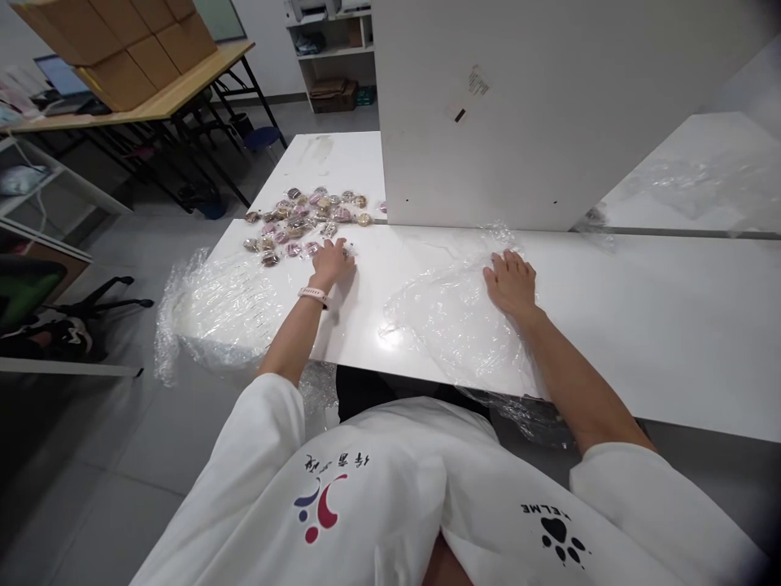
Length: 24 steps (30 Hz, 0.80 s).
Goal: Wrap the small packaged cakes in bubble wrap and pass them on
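Observation:
My left hand [333,262], with a pale pink band [313,294] on its wrist, is at the near edge of a scatter of small round clear-wrapped pieces [298,221] in brown, pink and yellow. Its fingers are bent down and drawn together over what looks like one shiny wrapped piece, mostly hidden under them. My right hand [512,283] lies palm down with fingers a little apart on a flat, clear plastic sheet or bag [451,313]. That plastic spreads over the white tabletop [640,317] and hangs over its front edge.
Crumpled bubble wrap [220,313] covers the table's left corner and hangs over. A tall white panel [488,122] stands upright behind my hands. More clear plastic [713,191] lies beyond it at right. Cardboard boxes [128,53] are stacked on a wooden desk [183,89]; a blue stool [262,138] stands nearby.

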Each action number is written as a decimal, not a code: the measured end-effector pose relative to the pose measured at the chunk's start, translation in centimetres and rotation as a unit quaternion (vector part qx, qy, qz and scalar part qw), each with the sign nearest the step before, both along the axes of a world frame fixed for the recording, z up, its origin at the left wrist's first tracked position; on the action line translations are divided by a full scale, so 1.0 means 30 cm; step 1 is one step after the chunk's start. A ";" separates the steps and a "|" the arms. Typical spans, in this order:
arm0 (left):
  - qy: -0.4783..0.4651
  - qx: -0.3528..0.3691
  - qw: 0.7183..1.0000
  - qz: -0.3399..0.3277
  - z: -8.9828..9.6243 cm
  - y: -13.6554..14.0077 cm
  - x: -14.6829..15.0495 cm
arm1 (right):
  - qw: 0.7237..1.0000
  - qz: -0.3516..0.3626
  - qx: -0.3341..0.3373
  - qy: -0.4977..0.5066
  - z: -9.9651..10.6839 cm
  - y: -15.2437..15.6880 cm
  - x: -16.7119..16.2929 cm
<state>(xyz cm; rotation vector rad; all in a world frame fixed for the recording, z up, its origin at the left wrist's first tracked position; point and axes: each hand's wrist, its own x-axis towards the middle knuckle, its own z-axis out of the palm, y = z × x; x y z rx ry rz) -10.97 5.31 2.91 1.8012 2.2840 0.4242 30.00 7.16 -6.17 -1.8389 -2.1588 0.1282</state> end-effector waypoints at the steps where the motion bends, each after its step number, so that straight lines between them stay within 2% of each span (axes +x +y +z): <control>1: -0.010 -0.007 1.000 -0.006 -0.004 0.016 0.025 | 1.000 0.017 -0.008 -0.007 0.004 0.005 0.003; 5: -0.040 -0.012 0.998 -0.038 0.018 0.045 0.072 | 0.992 0.112 -0.048 -0.038 0.030 0.026 0.007; 8: -0.043 -0.006 0.997 -0.059 0.065 0.024 0.120 | 0.987 0.143 -0.060 -0.044 0.050 0.038 0.007; 11: -0.045 0.026 0.992 -0.117 0.092 -0.065 0.270 | 0.986 0.148 -0.058 -0.043 0.056 0.043 0.011; 13: -0.065 0.058 0.968 -0.236 0.071 -0.164 0.424 | 0.986 0.150 -0.050 -0.042 0.049 0.043 0.015; 15: -0.052 0.049 0.924 -0.375 0.017 -0.269 0.581 | 0.987 0.149 -0.045 -0.042 0.037 0.044 0.017; 17: -0.007 0.036 0.883 -0.468 -0.049 -0.354 0.700 | 0.987 0.149 -0.048 -0.041 0.028 0.047 0.011; 18: 0.010 0.038 0.873 -0.487 -0.077 -0.384 0.736 | 0.987 0.149 -0.051 -0.041 0.028 0.050 0.005; 21: 0.005 0.066 0.879 -0.472 -0.112 -0.443 0.730 | 0.986 0.147 -0.068 -0.036 0.064 0.050 -0.006; 24: -0.039 0.087 0.890 -0.446 -0.104 -0.506 0.594 | 0.991 0.120 -0.064 -0.004 0.160 -0.011 0.050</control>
